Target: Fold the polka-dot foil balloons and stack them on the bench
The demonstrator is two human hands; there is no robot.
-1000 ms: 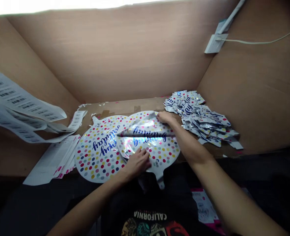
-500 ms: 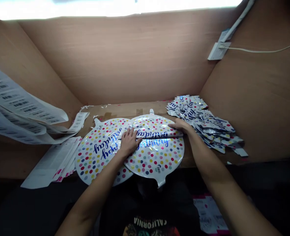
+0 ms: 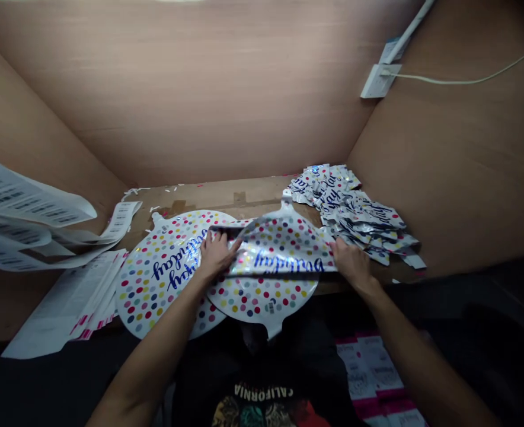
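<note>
A flat, uninflated foil balloon, white with coloured dots and blue "birthday" lettering, lies before me with its far part raised into a fold across its middle. My right hand is closed on the right end of that fold. At the left end, my left hand grips the fold, fingers on top and thumb towards the middle. Beneath and to the left, another flat dotted balloon lies partly covered. Folded dotted balloons form a loose heap to the right.
Strips of barcode labels hang at the left. White sleeves with pink edges lie fanned below them. Tall cardboard walls enclose the work surface. A power socket with a cable is at upper right. Printed packs sit lower right.
The balloon's far part has been lifted and drawn towards me into a fold. My right hand has come nearer, holding its end. The left hand has gone from pressing flat to gripping. The view has tilted down.
</note>
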